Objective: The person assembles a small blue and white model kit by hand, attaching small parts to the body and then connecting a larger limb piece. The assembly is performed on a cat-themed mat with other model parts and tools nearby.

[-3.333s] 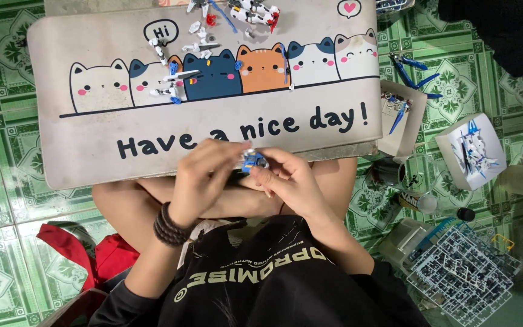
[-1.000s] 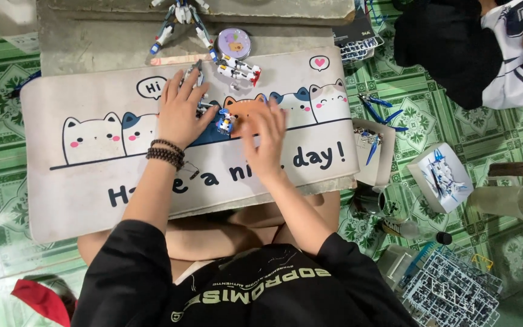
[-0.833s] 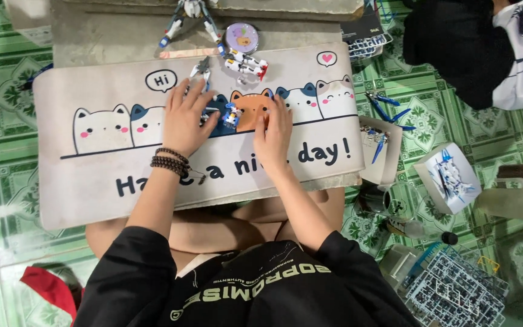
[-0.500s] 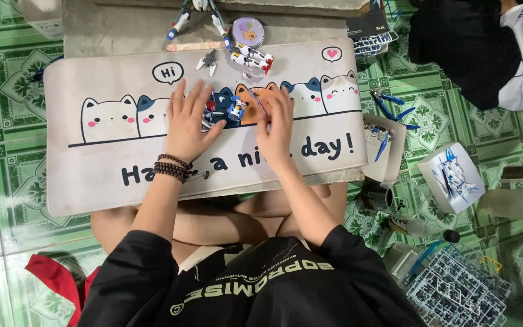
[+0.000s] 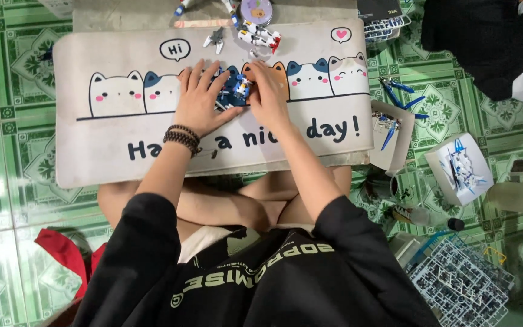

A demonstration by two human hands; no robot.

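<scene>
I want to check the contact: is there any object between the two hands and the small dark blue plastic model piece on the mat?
Nothing visible. The left hand and the right hand both touch the small dark blue plastic model piece directly, one on each side.

Small blue plastic model part (image 5: 235, 92) on the cat-printed cloth mat (image 5: 104, 157), between left hand (image 5: 200, 104) and right hand (image 5: 269, 95); grey plastic parts frame (image 5: 455, 284) on the green patterned tile floor (image 5: 7, 181), right.
</scene>
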